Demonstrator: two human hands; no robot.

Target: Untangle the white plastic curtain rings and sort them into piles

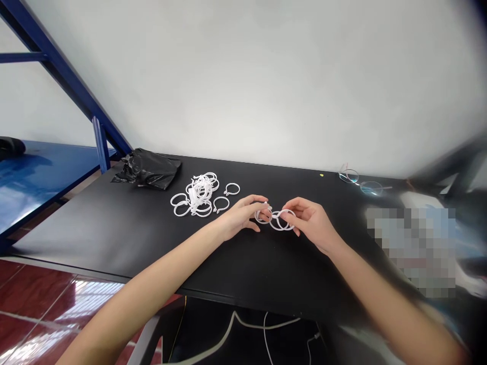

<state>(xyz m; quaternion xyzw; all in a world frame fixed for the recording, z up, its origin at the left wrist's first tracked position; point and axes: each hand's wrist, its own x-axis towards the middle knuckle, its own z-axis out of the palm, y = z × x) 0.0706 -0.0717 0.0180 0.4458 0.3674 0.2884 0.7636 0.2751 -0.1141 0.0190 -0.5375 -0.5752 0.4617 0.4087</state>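
Several linked white plastic rings point(280, 229), like shower curtain rings with small knobbed ends, are held between my two hands above the black table point(236, 268). My left hand point(243, 215) pinches the ring at the left end, its fingertips partly hiding it. At the other end, my right hand point(311, 222) grips two overlapping rings between thumb and fingers. Left of my left hand lies a tangled pile of similar white rings point(201, 192). Two single rings rest apart from it, an upper one point(239, 187) and a lower one point(228, 203).
A crumpled black plastic bag point(148, 170) lies at the back left, near a blue metal frame point(68, 71). Eyeglasses point(371, 188) sit at the back right. Beside my right forearm is a blurred-out package point(414, 248). Pale cables point(228, 332) hang below the table edge.
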